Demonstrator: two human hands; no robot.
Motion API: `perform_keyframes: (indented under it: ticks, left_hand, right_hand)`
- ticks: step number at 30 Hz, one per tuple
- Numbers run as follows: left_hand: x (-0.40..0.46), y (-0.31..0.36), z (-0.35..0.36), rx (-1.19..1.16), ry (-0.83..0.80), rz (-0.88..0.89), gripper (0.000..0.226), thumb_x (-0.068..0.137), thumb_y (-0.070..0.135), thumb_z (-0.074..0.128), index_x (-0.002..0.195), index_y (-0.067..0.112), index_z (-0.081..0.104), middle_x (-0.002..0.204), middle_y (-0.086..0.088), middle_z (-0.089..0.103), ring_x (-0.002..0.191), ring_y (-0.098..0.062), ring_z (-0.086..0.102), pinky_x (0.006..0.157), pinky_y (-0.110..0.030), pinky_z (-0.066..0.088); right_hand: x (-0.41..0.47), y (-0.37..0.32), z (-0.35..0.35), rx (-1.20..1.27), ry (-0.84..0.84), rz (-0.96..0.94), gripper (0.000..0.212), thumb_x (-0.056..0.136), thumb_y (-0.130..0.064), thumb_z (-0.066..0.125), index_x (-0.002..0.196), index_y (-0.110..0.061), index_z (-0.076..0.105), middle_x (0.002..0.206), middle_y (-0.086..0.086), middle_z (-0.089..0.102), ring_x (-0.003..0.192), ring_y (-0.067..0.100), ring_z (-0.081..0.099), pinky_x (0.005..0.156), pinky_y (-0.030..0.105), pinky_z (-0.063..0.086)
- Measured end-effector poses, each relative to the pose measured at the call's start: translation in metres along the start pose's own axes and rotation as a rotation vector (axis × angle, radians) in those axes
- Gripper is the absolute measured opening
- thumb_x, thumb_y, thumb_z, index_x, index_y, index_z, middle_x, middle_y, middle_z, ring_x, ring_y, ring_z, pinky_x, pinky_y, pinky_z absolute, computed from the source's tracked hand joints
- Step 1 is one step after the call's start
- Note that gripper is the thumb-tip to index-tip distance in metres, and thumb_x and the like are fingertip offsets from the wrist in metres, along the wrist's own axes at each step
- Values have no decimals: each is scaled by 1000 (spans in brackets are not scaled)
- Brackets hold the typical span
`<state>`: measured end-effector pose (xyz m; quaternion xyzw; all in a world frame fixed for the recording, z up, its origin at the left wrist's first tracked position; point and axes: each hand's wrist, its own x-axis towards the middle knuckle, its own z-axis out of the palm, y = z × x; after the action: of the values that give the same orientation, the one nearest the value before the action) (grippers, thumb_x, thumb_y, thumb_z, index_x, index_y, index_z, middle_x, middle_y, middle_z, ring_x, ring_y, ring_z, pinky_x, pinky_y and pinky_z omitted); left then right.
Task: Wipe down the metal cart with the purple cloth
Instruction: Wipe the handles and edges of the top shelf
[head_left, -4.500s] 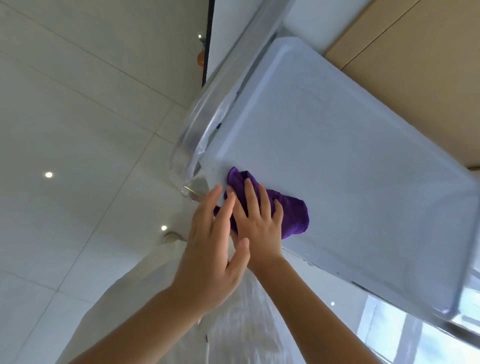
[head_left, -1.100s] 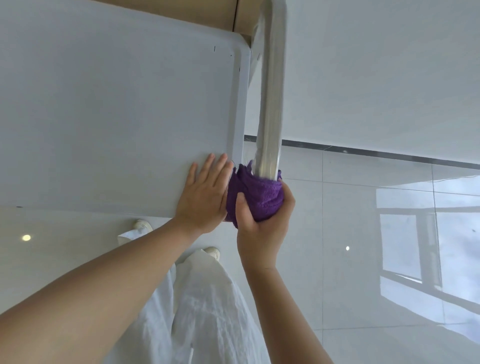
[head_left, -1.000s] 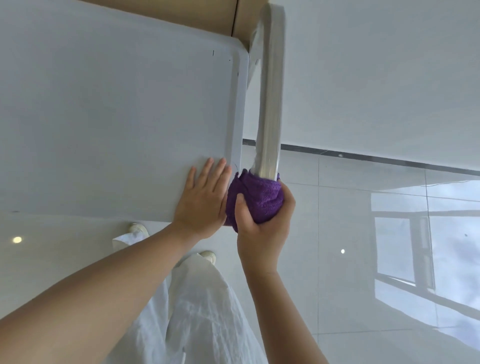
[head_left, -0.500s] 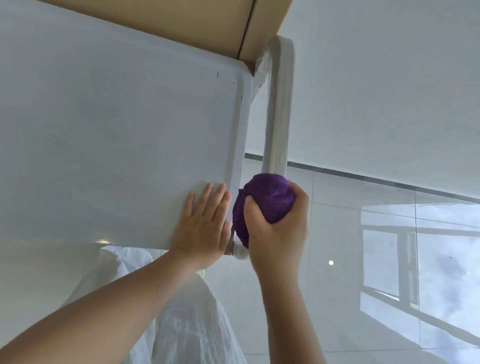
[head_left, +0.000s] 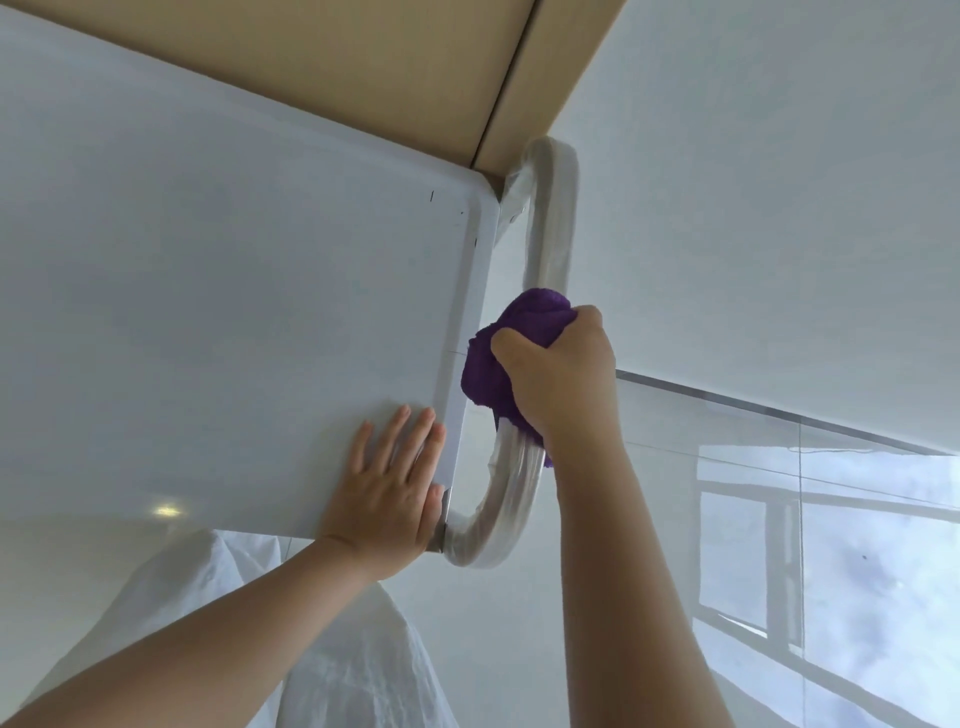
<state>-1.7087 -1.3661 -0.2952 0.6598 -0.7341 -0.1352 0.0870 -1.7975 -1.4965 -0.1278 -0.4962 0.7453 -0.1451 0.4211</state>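
Glossy floor tiles below. Left hand (head_left: 387, 496) lies spread flat at the near corner of the metal cart (head_left: 208, 312), steadying it; right hand (head_left: 558, 374) grips the purple cloth (head_left: 493, 364) around the handle (head_left: 550, 218), wiping the tube.

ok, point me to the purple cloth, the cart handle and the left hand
purple cloth (head_left: 485, 371), head view, bunched part left of the thumb.
cart handle (head_left: 551, 228), head view, upper straight stretch of the tube.
left hand (head_left: 387, 499), head view, back of the hand, flat on the cart top.
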Motion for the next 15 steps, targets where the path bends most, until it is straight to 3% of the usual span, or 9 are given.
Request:
perform_keyframes:
  ticks: [7, 11, 15]
  left_hand:
    - [1, 2, -1, -24, -20, -18, 55, 85, 34, 34, 133, 6, 37, 139, -14, 49, 130, -31, 34, 103, -53, 25]
    - [4, 3, -2, -25, -38, -28, 57, 84, 34, 35, 133, 6, 37, 138, -14, 49, 129, -31, 34, 102, -53, 26]
    - [6, 3, -3, -25, -37, -21, 58, 83, 35, 35, 134, 6, 36, 138, -13, 49, 129, -30, 35, 102, -52, 26]
  right_hand:
    - [35, -26, -4, -15, 16, 14, 38, 77, -22, 64, 106, -13, 41, 84, -6, 47, 85, 22, 56, 75, 39, 53]
    - [56, -37, -6, -29, 13, 12, 41, 76, -24, 65, 109, -12, 43, 84, -5, 48, 74, 14, 52, 60, 30, 45]
    - [75, -48, -9, -37, 19, 13, 42, 75, -27, 67, 107, -12, 44, 85, -4, 49, 83, 20, 55, 74, 36, 51]
